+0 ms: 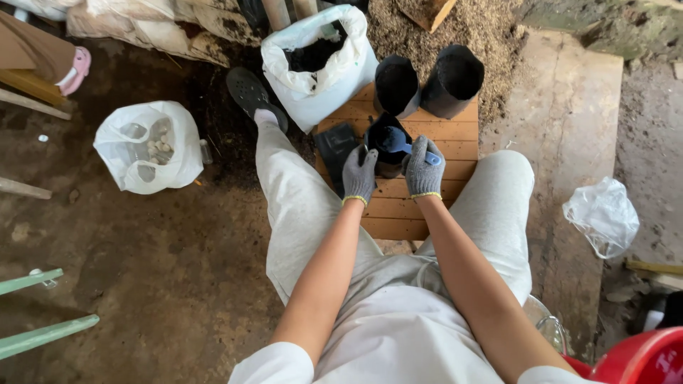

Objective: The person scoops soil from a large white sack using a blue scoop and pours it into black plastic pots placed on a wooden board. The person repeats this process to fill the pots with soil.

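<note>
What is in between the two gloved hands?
In the head view, a small black grow bag sits between the left hand and the right hand. A blue scoop, held by the right hand, reaches over its opening.

The red tub [644, 358] is cut off by the picture's corner. The small black bag [388, 146] is partly hidden behind the gloved hands, and the white sack's [320, 67] inside is too dark to tell.
</note>
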